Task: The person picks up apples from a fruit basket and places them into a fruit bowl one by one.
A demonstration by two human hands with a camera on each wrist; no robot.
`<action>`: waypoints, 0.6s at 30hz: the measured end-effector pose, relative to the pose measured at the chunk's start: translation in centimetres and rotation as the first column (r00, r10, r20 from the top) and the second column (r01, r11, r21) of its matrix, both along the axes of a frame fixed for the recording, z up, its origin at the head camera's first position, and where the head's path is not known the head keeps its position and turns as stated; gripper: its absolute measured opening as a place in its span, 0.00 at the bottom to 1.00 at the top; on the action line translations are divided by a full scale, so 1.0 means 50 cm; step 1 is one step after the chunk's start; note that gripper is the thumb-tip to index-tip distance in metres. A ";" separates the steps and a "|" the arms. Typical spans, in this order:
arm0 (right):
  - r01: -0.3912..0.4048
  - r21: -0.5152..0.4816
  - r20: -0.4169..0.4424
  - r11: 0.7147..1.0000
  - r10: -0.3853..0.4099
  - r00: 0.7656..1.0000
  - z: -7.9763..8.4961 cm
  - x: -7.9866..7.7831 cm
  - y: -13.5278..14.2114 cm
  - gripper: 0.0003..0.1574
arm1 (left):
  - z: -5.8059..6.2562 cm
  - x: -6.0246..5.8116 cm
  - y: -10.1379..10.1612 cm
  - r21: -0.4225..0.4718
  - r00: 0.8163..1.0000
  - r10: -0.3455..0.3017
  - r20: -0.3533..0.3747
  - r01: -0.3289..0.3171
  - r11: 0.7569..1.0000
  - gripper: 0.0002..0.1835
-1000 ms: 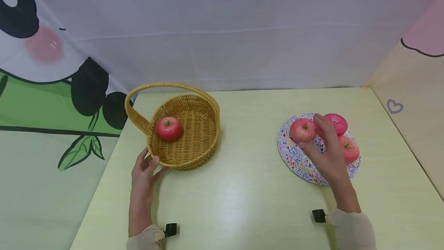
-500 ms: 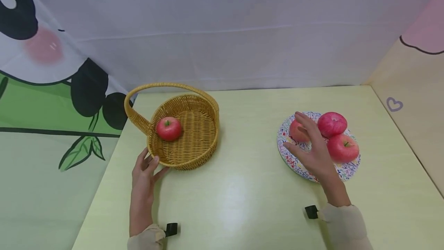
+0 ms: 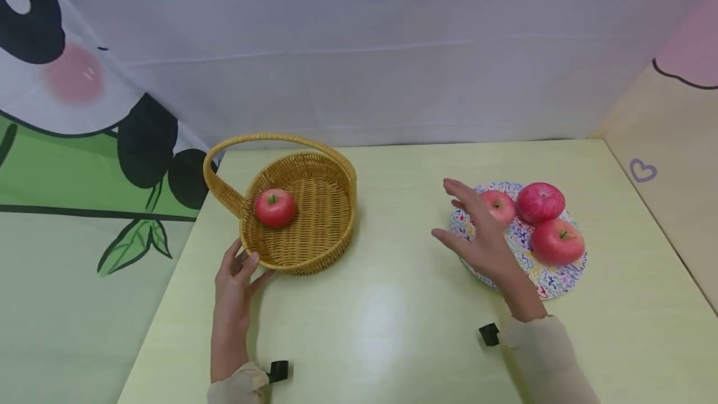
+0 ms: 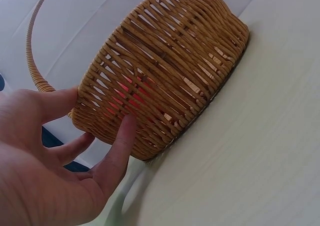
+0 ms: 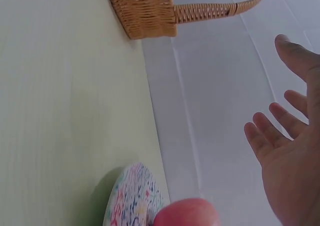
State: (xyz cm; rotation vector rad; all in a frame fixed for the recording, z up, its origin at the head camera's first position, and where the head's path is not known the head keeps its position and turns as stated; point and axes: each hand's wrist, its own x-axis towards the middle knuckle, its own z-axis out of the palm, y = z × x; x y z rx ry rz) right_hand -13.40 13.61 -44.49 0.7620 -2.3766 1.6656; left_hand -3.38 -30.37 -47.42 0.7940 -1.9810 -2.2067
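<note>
My left hand (image 3: 232, 292) touches the near left side of a round wicker basket (image 3: 314, 223), its fingers spread along the rim and outer wall. Inside the basket, toward the left, lies a red apple (image 3: 275, 207); through the weave it shows as a red patch in the left wrist view. My right hand (image 3: 485, 239) hovers over the left part of a patterned plate (image 3: 550, 282), holding nothing, thumb and fingers apart. On that plate sit three apples: one (image 3: 499, 206) partly behind my hand, one (image 3: 541, 202) at the back, one (image 3: 557, 242) in front.
The basket's tall handle (image 3: 275, 137) arches over its far left side. A pale table (image 3: 381, 329) lies under everything, with a light cloth (image 3: 392, 92) hanging along its back edge. A printed panel (image 3: 62, 254) stands at the left, a beige one (image 3: 673, 204) at the right.
My right hand has moved left from above the apples to the plate's left edge, uncovering the apples. My left hand, the basket and the apple inside it have stayed in place.
</note>
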 end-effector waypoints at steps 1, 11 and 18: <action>-0.004 0.007 0.008 1.000 0.004 1.000 0.004 -0.001 -0.006 0.56 | 0.000 0.000 0.000 0.001 1.000 -0.001 -0.002 0.001 1.000 0.36; -0.087 0.007 -0.018 0.996 0.087 0.996 0.020 -0.016 -0.067 0.54 | 0.004 -0.003 0.002 0.001 1.000 -0.004 0.002 0.004 1.000 0.36; -0.159 0.007 -0.016 0.987 0.159 0.987 0.025 -0.023 -0.106 0.53 | 0.001 -0.001 0.000 -0.005 1.000 -0.002 0.014 0.003 1.000 0.36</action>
